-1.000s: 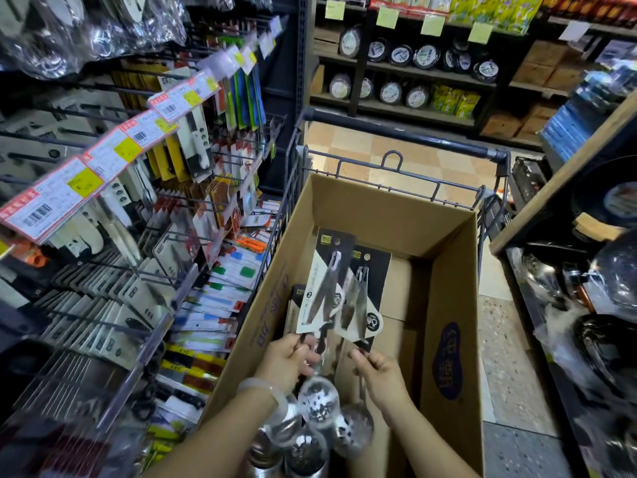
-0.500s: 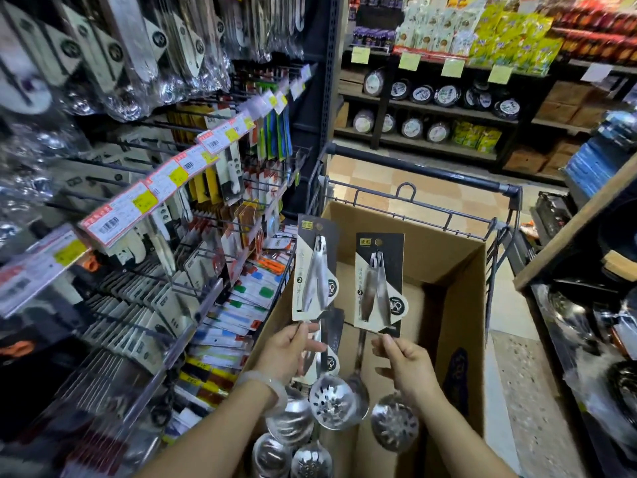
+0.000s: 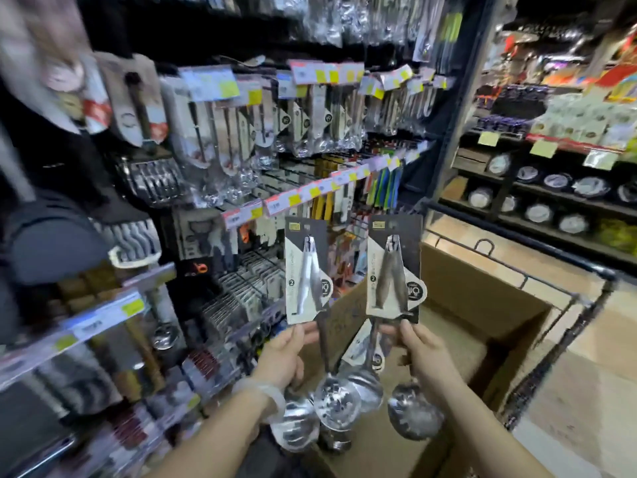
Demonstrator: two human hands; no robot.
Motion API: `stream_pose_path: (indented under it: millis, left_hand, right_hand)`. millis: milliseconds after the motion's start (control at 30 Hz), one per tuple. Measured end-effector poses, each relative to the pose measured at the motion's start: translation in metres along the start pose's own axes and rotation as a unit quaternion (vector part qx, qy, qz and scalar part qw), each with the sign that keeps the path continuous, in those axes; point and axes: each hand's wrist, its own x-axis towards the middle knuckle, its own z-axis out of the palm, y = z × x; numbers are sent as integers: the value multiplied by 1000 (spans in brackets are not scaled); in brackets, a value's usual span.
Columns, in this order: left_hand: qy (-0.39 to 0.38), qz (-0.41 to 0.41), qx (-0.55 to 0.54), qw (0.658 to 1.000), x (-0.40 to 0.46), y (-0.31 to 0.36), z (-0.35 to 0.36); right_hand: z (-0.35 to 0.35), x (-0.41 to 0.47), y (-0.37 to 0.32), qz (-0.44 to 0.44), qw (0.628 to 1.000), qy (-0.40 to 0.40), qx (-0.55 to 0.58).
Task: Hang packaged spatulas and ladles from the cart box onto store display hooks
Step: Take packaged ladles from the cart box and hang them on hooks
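Two bare hands are raised in the lower middle of the frame, each holding up packaged utensils in front of a store display. The left hand has its fingers and thumb curled round the stem of a left ladle pack, gripping just under the card; the card stands upright above the hand, and several shiny perforated bowls hang below it. A pale bracelet circles that wrist. The right hand pinches the stem of a right ladle pack the same way, card directly above the fingers and its bowl dangling beneath the wrist. The two cards sit side by side, near each other but apart, at mid-frame. Behind and below them, at lower right, is the open cardboard box inside a wire cart. The left half of the frame is filled by blurred display hooks carrying bagged utensils, with price tags running diagonally across. Shelves of tins stand at the far right.
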Motion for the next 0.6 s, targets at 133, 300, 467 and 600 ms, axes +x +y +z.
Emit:
stream_pose_path:
  millis: [133, 300, 467, 600]
  left_hand:
    - [85, -13, -35, 996, -53, 7, -44]
    - [145, -9, -115, 983, -117, 10, -109]
    - [224, 10, -192, 955, -199, 8, -183]
    - [309, 33, -237, 921, -291, -2, -250]
  right_hand:
    - [42, -14, -14, 9, 994, -96, 49]
    - [115, -51, -34, -1, 973, -213, 86]
    - [206, -115, -58, 0, 937, -338, 83]
    - [286, -194, -72, 6, 899, -429, 84]
